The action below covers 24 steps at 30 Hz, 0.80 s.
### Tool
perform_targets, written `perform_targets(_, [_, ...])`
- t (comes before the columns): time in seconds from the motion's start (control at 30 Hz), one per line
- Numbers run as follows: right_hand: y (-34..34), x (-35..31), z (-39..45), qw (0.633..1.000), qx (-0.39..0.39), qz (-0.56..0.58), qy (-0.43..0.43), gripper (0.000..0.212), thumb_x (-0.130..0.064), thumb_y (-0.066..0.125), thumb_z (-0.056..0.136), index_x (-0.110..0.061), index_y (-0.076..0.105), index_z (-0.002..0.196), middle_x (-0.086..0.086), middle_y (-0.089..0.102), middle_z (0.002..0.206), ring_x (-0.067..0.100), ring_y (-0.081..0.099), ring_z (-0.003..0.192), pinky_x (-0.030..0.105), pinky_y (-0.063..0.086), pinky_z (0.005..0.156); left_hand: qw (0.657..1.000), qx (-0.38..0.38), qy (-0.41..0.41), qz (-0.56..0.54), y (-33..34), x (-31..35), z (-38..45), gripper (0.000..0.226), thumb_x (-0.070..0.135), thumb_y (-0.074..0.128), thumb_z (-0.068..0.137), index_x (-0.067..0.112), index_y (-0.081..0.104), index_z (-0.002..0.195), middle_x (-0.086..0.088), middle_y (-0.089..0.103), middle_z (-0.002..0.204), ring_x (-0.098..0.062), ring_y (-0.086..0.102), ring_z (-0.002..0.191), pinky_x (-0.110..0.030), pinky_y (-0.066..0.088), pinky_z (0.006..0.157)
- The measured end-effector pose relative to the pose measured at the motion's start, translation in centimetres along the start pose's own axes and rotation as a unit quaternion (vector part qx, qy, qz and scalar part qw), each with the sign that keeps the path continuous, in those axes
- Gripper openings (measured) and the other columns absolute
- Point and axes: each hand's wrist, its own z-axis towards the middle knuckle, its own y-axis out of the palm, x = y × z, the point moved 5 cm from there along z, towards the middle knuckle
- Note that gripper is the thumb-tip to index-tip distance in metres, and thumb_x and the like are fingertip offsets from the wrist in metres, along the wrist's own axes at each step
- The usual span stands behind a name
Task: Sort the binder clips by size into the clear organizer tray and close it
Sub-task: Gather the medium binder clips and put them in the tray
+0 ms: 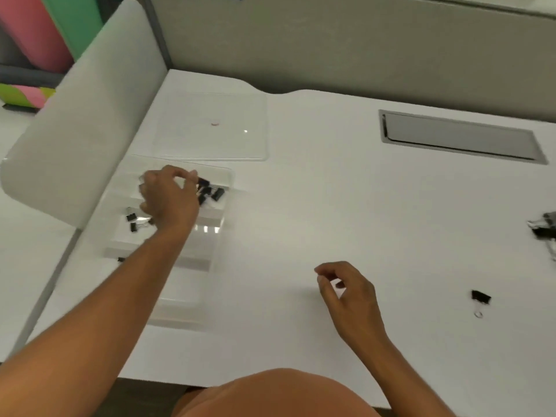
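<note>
L hand [168,197] over tray [224,212], far compartment; grip state unclear.
R hand [350,291] loosely curled, holding nothing. Release low over same-size clips [210,191]; next grab loose clip [480,296] on worktop [301,206].

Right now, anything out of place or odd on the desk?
Nothing damaged or spilled. One binder clip lies alone on the desk, well right of the organizer tray, with a few more at the right edge. The tray's lid lies off, behind it. A small clip sits against the tray's left side.

White desk [331,206] — grey cable hatch [460,136], white divider [90,115]
</note>
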Motion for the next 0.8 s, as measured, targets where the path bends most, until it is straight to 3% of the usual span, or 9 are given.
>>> perform_targets(0.1, [-5.1,3.6,-0.3,0.997,0.073,-0.025,0.01,0.019,-0.01,0.066,0.099,-0.024,0.074,0.108,-0.018,0.069,0.106,-0.001,0.063,0.104,0.005,0.043,0.085,0.996,-0.018,0.063,-0.059,1.1,3.1,-5.1,0.011,0.039,0.064,0.097,0.028,0.064,0.096,-0.003,0.053,0.122,-0.03,0.056,0.119,-0.052,0.04,0.108])
perform_targets(0.23, [-12.2,9.8,-0.8,0.982,0.158,-0.075,0.065,0.02,-0.009,0.071,0.096,-0.023,0.071,0.111,-0.012,0.065,0.11,0.013,0.06,0.106,0.019,0.044,0.083,0.966,-0.121,0.213,-0.077,5.2,8.4,-15.8,0.009,0.031,0.072,0.095,0.031,0.063,0.093,0.009,0.048,0.107,-0.018,0.056,0.093,-0.047,0.05,0.093])
perform_targets(0.37, [-17.8,15.7,-0.4,0.954,0.179,-0.189,0.147,0.031,-0.023,0.076,0.094,-0.026,0.069,0.124,0.0,0.055,0.132,0.029,0.046,0.122,0.042,0.048,0.094,0.92,-0.273,0.277,-0.057,11.0,11.4,-24.8,0.012,0.024,0.077,0.093,0.028,0.066,0.089,0.009,0.054,0.098,-0.005,0.055,0.085,-0.008,0.039,0.075])
perform_targets(0.43, [-19.4,18.2,0.0,0.942,0.144,-0.239,0.186,0.039,-0.03,0.074,0.095,-0.029,0.066,0.133,0.004,0.048,0.145,0.034,0.039,0.129,0.048,0.045,0.1,0.892,-0.357,0.275,-0.04,13.7,11.9,-28.1,0.013,0.028,0.076,0.093,0.033,0.066,0.088,0.013,0.057,0.1,-0.002,0.059,0.089,-0.009,0.042,0.074])
perform_targets(0.53, [-20.1,20.8,0.5,0.946,0.092,-0.233,0.206,0.036,-0.026,0.069,0.099,-0.028,0.066,0.134,0.003,0.046,0.149,0.032,0.038,0.131,0.041,0.041,0.104,0.861,-0.454,0.228,-0.015,16.5,12.3,-31.4,0.01,0.032,0.073,0.095,0.037,0.066,0.09,0.016,0.061,0.107,-0.003,0.064,0.097,-0.028,0.055,0.081])
perform_targets(0.63, [-19.9,20.9,0.8,0.97,0.093,-0.182,0.131,0.025,0.0,0.065,0.095,-0.015,0.076,0.112,0.005,0.061,0.121,0.027,0.051,0.115,0.022,0.037,0.09,0.856,-0.489,0.166,-0.007,18.0,12.8,-33.1,0.007,0.032,0.074,0.096,0.036,0.068,0.094,0.014,0.067,0.106,-0.002,0.067,0.093,-0.024,0.055,0.078])
perform_targets(0.73, [-19.1,19.8,0.9,0.977,0.052,-0.192,0.077,0.028,0.009,0.06,0.09,-0.011,0.076,0.102,0.001,0.066,0.108,0.021,0.054,0.106,0.022,0.041,0.085,0.85,-0.515,0.107,-0.021,19.3,13.0,-34.1,0.004,0.029,0.075,0.095,0.03,0.072,0.097,0.012,0.073,0.103,-0.002,0.069,0.091,-0.016,0.054,0.071])
perform_targets(0.8, [-18.9,18.7,1.1,0.981,0.045,-0.179,0.049,0.021,0.001,0.065,0.089,-0.015,0.075,0.098,-0.003,0.067,0.102,0.017,0.057,0.1,0.026,0.049,0.082,0.844,-0.531,0.055,-0.057,20.0,12.9,-34.7,0.006,0.026,0.075,0.096,0.027,0.074,0.101,0.008,0.075,0.103,-0.01,0.074,0.092,-0.026,0.061,0.084])
